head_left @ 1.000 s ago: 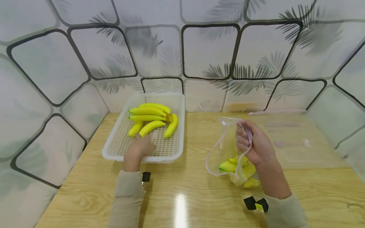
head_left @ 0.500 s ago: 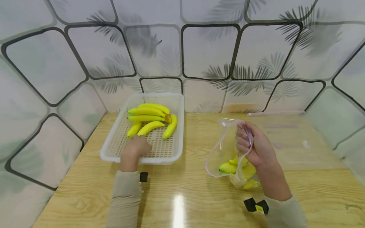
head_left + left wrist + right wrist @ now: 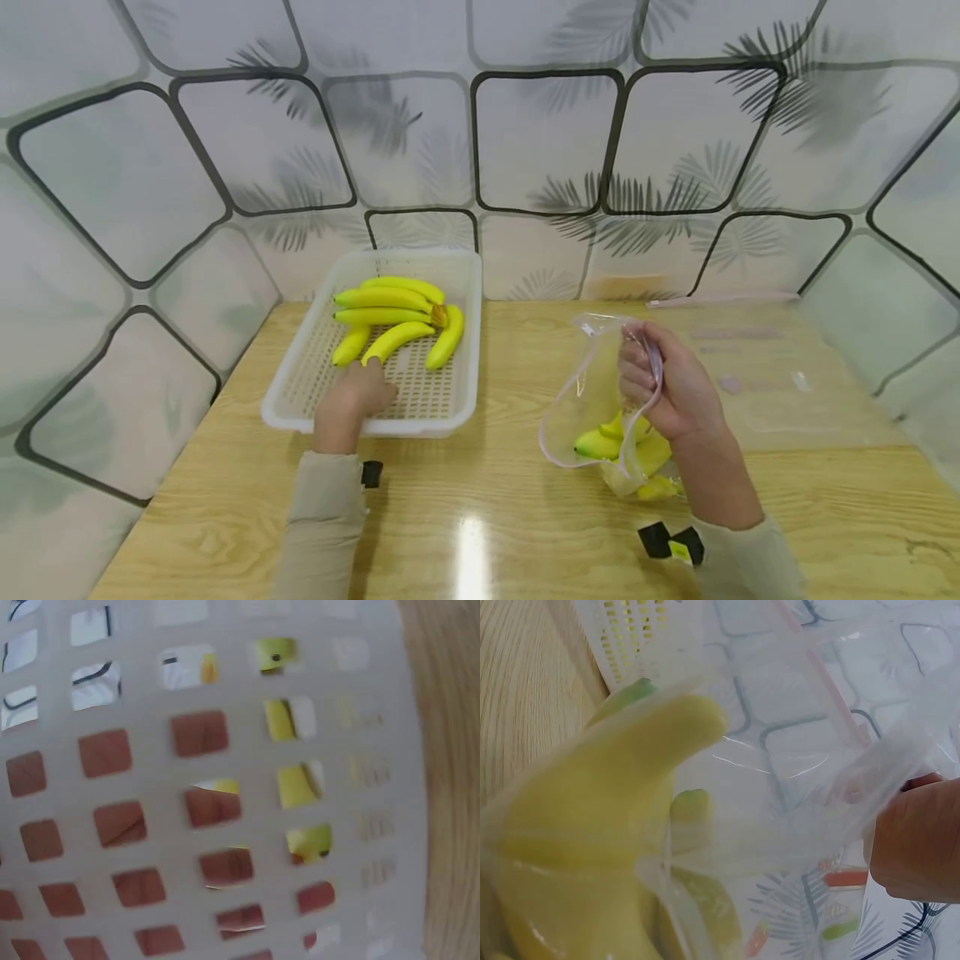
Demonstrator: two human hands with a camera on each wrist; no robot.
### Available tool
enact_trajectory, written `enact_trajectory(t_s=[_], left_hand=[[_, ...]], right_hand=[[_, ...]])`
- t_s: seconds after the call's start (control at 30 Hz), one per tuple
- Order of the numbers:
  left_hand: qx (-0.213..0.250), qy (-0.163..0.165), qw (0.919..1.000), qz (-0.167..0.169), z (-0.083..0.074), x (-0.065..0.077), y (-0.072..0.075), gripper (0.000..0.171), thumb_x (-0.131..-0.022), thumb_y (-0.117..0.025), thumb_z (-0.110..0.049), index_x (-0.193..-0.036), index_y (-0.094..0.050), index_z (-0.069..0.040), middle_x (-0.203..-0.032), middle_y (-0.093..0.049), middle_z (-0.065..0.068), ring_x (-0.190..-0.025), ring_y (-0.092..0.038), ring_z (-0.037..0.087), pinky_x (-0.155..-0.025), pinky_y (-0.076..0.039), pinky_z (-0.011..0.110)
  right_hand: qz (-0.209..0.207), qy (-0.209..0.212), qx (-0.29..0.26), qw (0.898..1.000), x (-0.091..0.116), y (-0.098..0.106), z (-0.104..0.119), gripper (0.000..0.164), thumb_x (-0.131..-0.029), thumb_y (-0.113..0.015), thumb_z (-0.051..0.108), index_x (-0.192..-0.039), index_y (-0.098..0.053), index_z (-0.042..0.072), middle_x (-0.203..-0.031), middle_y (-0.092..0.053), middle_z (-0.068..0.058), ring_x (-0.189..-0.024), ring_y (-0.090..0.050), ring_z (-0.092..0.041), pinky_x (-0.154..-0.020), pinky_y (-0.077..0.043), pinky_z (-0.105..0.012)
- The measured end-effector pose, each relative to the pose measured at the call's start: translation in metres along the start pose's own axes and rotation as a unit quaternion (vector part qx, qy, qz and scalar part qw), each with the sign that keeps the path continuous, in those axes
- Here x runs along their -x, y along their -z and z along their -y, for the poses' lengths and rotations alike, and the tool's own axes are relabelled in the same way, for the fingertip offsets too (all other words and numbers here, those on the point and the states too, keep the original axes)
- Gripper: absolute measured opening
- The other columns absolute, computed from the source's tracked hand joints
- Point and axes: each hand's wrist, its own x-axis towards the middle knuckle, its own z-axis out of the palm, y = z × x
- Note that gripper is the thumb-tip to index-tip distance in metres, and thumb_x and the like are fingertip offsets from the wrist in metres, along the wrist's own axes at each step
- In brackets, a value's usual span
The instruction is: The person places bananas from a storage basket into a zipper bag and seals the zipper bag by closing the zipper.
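Observation:
My left hand reaches over the near wall of a white plastic basket. Its fingers pinch the near end of a single yellow banana; basket lattice partly hides this hand in the left wrist view. Behind lies a bunch of bananas, with another banana to the right and one to the left. My right hand grips the rim of a clear zip bag, whose mouth gapes toward the left. Inside the bag, bananas rest low, close to the table.
Flat clear zip bags lie on the wooden table at the right, behind my right hand. A patterned curtain wall stands along the back and sides, close behind the basket.
The left hand stays at the near end of the same banana with only slight finger movement. The right hand keeps its hold on the bag. The head view shifts slightly.

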Motion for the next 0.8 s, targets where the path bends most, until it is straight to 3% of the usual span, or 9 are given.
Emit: enact_trajectory(t_s=[0.17, 0.4, 0.5, 0.67, 0.73, 0.8], left_hand=[[0.005, 0.0, 0.9999, 0.011, 0.001, -0.005, -0.001, 0.063, -0.1, -0.047, -0.026, -0.149, -0.029, 0.01, -0.15, -0.024, 0.041, -0.134, -0.037, 0.051, -0.105, -0.038, 0.061], [0.046, 0.002, 0.9984, 0.031, 0.0, -0.016, -0.002, 0.06, -0.099, -0.045, -0.024, -0.152, -0.032, 0.0, -0.156, -0.009, 0.039, -0.135, -0.037, 0.049, -0.105, -0.037, 0.062], [0.039, 0.004, 0.9989, 0.027, 0.0, -0.017, -0.002, 0.057, -0.098, -0.045, -0.023, -0.151, -0.037, -0.003, -0.157, -0.012, 0.037, -0.136, -0.036, 0.047, -0.107, -0.035, 0.061], [0.03, -0.001, 0.9991, 0.029, 0.001, -0.02, -0.002, 0.058, -0.098, -0.045, -0.024, -0.153, -0.036, -0.006, -0.158, -0.016, 0.033, -0.144, -0.024, 0.048, -0.112, -0.028, 0.063], [0.026, -0.01, 0.9994, 0.02, 0.001, -0.02, -0.003, 0.054, -0.099, -0.045, -0.023, -0.151, -0.041, -0.006, -0.156, -0.024, 0.031, -0.14, -0.032, 0.045, -0.11, -0.032, 0.06], [0.023, -0.016, 0.9996, 0.005, 0.002, -0.02, -0.004, 0.046, -0.1, -0.046, -0.021, -0.142, -0.049, -0.004, -0.145, -0.043, 0.028, -0.125, -0.049, 0.038, -0.101, -0.043, 0.053]], right_hand=[[-0.004, 0.003, 0.004, 1.0, 0.0, -0.002, 0.0, 0.035, -0.11, -0.029, 0.026, -0.094, -0.048, 0.003, -0.068, -0.045, -0.002, -0.056, -0.014, -0.009, -0.044, -0.027, -0.018], [-0.01, 0.003, 0.011, 1.0, 0.001, -0.003, 0.002, 0.036, -0.111, -0.027, 0.026, -0.093, -0.049, 0.003, -0.067, -0.048, -0.002, -0.055, -0.015, -0.009, -0.044, -0.026, -0.018], [-0.01, 0.001, 0.011, 1.0, 0.002, -0.003, 0.002, 0.037, -0.111, -0.027, 0.026, -0.093, -0.05, 0.003, -0.068, -0.048, -0.002, -0.055, -0.016, -0.009, -0.044, -0.026, -0.018], [-0.009, 0.003, 0.012, 1.0, 0.002, -0.003, 0.0, 0.036, -0.11, -0.03, 0.026, -0.094, -0.051, 0.002, -0.068, -0.049, -0.002, -0.054, -0.018, -0.009, -0.044, -0.027, -0.018], [-0.01, 0.005, 0.013, 1.0, 0.002, -0.003, -0.001, 0.036, -0.11, -0.03, 0.026, -0.094, -0.051, 0.003, -0.068, -0.049, -0.002, -0.054, -0.017, -0.009, -0.044, -0.025, -0.018], [-0.011, 0.006, 0.014, 1.0, 0.002, -0.004, -0.003, 0.037, -0.11, -0.029, 0.026, -0.093, -0.051, 0.002, -0.067, -0.049, -0.002, -0.054, -0.017, -0.009, -0.044, -0.024, -0.018]])
